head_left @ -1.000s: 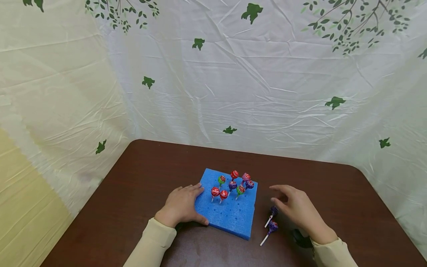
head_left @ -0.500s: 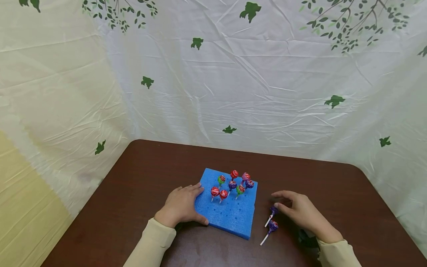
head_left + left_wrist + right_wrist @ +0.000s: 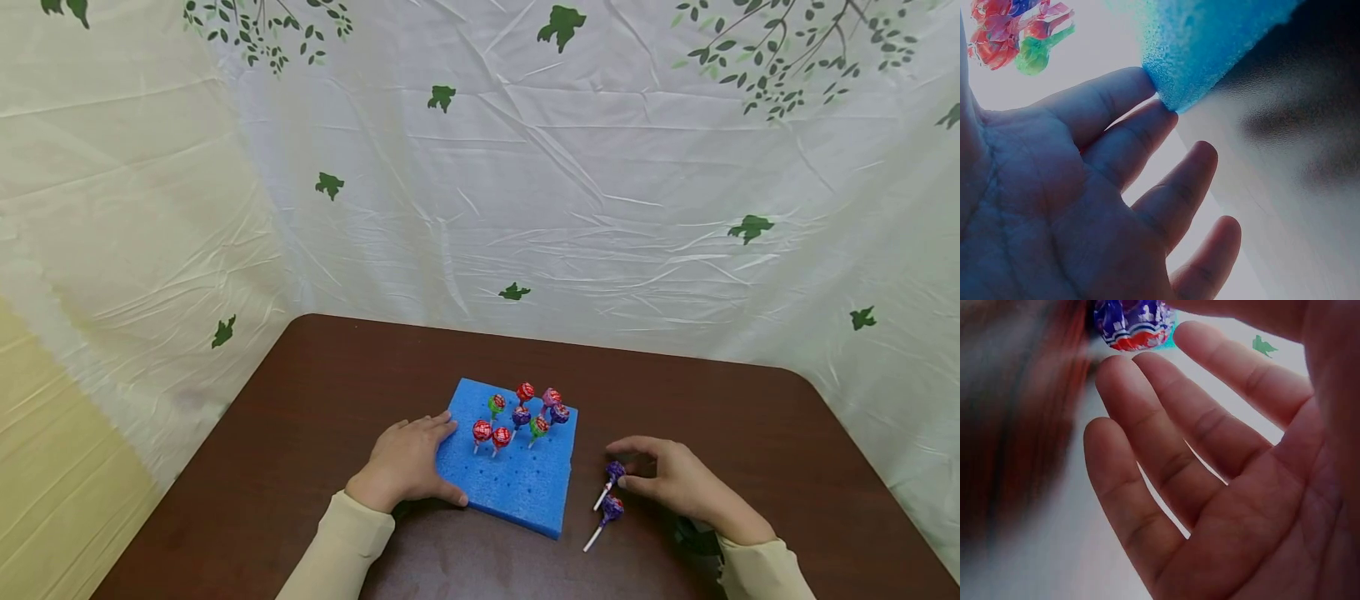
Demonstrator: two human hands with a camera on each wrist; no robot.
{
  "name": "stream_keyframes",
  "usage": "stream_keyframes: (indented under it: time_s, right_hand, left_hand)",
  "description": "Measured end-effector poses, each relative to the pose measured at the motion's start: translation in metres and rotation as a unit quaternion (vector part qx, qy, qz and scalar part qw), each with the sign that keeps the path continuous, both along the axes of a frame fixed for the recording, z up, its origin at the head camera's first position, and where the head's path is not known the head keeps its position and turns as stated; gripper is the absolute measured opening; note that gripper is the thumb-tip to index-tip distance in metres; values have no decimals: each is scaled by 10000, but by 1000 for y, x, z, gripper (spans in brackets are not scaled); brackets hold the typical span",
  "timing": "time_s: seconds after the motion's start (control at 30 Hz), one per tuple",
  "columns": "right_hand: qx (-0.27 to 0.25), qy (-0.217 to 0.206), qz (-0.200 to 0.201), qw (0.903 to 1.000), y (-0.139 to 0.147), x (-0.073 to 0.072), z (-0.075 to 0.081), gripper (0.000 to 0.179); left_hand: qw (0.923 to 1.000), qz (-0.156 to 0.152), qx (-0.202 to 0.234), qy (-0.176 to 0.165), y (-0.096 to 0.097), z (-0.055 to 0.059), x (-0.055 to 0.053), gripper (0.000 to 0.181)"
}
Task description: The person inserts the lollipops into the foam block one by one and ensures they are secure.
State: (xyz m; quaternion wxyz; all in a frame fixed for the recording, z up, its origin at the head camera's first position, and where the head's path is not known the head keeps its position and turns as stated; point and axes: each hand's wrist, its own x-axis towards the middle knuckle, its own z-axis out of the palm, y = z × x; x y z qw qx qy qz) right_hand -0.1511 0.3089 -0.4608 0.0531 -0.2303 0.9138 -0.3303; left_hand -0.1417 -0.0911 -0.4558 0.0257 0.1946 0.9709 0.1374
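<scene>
My left hand (image 3: pixel 405 462) rests against the left edge of a blue foam board (image 3: pixel 525 492), fingers fairly straight and thumb at its front corner. In the left wrist view, two fingertips touch the board's corner (image 3: pixel 1179 75). Several wrapped lollipops stand upright in the board, among them a red one (image 3: pixel 482 431) and a green one (image 3: pixel 538 427). My right hand (image 3: pixel 675 479) is at a purple lollipop (image 3: pixel 615 471) lying on the table, its thumb close beside the candy and its index finger beyond it. The right wrist view shows the purple wrapper (image 3: pixel 1135 322) by loosely extended fingers.
A second purple lollipop (image 3: pixel 612 508) lies just nearer, its white stick pointing front-left. Rows of small holes mark the board's front part. The brown table (image 3: pixel 360 358) ends at a hanging white cloth (image 3: pixel 420 242) with printed leaves.
My right hand has moved down to the farther purple lollipop, its thumb and index finger now around the candy. The left hand and the board have stayed put.
</scene>
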Motion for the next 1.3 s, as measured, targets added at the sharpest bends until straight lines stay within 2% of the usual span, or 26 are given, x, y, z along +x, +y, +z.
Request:
stream_keyframes:
  time_s: [0.27,0.5,0.87,1.1,1.3]
  right_hand:
    - [78,-36,87,9999,-3,0,-1,38]
    - [120,218,155,9996,-5,1,-1,32]
    - [267,488,32,9984,-5,1,-1,26]
    - [325,599,-281,9973,-6,2,0,26]
    - [344,862,-424,9948,-8,2,1,26]
  left_hand:
    - [10000,-18,9,1,0,1,0,106]
    - [10000,-8,7,-21,1,1,0,107]
    - [10000,-19,58,-6,1,3,1,106]
    - [10000,-31,28,37,1,2,1,106]
    - [10000,-36,15,64,1,0,0,106]
